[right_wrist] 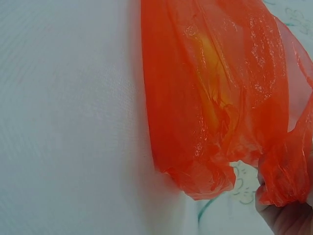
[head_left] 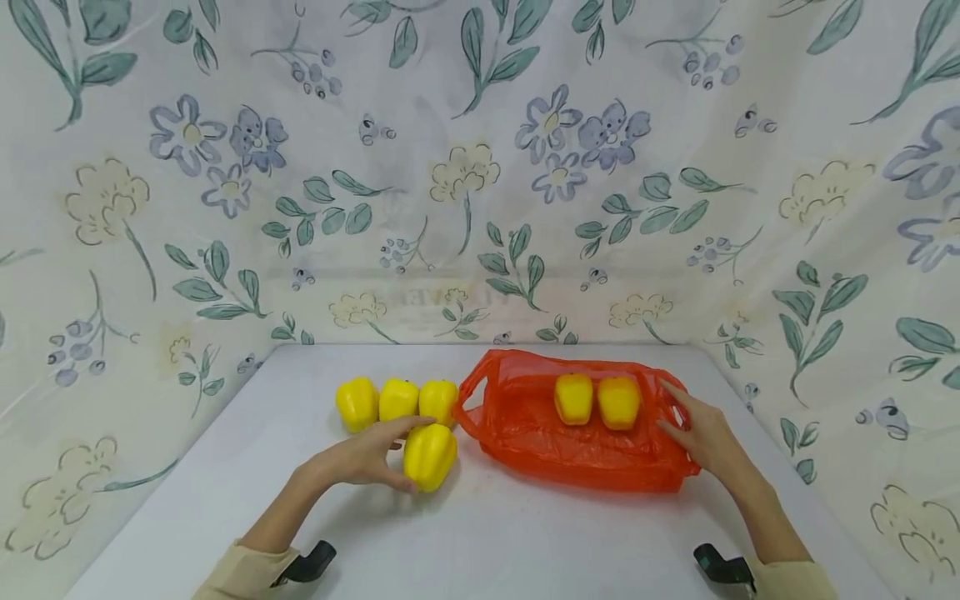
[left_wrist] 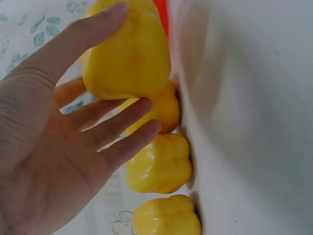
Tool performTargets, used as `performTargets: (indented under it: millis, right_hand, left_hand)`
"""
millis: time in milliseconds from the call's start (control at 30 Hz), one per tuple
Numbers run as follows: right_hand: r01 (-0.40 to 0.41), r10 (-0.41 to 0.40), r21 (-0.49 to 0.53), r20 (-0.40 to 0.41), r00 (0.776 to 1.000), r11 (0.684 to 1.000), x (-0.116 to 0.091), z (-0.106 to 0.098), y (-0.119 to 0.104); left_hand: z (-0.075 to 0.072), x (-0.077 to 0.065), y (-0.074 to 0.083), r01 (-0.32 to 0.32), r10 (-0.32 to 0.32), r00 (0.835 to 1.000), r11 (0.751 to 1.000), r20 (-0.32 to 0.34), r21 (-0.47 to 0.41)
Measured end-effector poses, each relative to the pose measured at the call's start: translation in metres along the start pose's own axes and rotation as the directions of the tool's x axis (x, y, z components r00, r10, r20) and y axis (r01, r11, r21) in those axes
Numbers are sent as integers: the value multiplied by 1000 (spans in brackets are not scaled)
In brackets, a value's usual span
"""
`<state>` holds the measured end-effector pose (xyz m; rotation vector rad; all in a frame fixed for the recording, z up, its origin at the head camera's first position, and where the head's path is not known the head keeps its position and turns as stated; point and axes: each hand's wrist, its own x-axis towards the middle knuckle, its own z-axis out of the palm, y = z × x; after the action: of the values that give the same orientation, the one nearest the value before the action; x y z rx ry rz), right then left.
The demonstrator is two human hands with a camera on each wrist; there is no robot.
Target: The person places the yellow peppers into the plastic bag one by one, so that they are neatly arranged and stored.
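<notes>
A yellow bell pepper [head_left: 431, 458] is pinched between the thumb and fingers of my left hand [head_left: 360, 460], in front of a row of other peppers. The left wrist view shows the thumb [left_wrist: 105, 22] across that pepper [left_wrist: 129, 58], with some fingers stretched out below it. My right hand [head_left: 708, 429] holds the right handle side of a red plastic bag [head_left: 525, 450], which lies with its mouth spread. Two yellow peppers, one on the left [head_left: 573, 400] and one on the right [head_left: 618, 404], sit in the bag. In the right wrist view, fingers [right_wrist: 286, 218] curl round bunched red plastic [right_wrist: 286, 176].
Three more yellow peppers, left [head_left: 357, 406], middle [head_left: 398, 398] and right [head_left: 438, 400], stand in a row left of the bag. The white table [head_left: 495, 550] meets a flower-printed curtain [head_left: 480, 225] at the back and sides.
</notes>
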<state>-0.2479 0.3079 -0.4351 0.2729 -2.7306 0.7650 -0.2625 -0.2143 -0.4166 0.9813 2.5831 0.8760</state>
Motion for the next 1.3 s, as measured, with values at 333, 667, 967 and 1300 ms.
performTargets:
  millis: [333, 667, 967, 1300]
  right_hand:
    - [-5, 5, 8, 8, 1000, 1000, -1, -1, -1]
    - [20, -20, -6, -7, 1000, 1000, -3, 2, 1]
    - [19, -20, -11, -14, 1000, 1000, -3, 2, 0]
    - [17, -17, -9, -24, 1000, 1000, -3, 3, 0]
  left_hand:
    - [-12, 6, 22, 7, -11, 997, 998, -76, -62]
    - [-21, 25, 50, -108, 104, 987, 994, -120, -29]
    - [-24, 49, 63, -154, 148, 980, 987, -132, -35]
    - [-17, 87, 69, -143, 143, 983, 990, -118, 9]
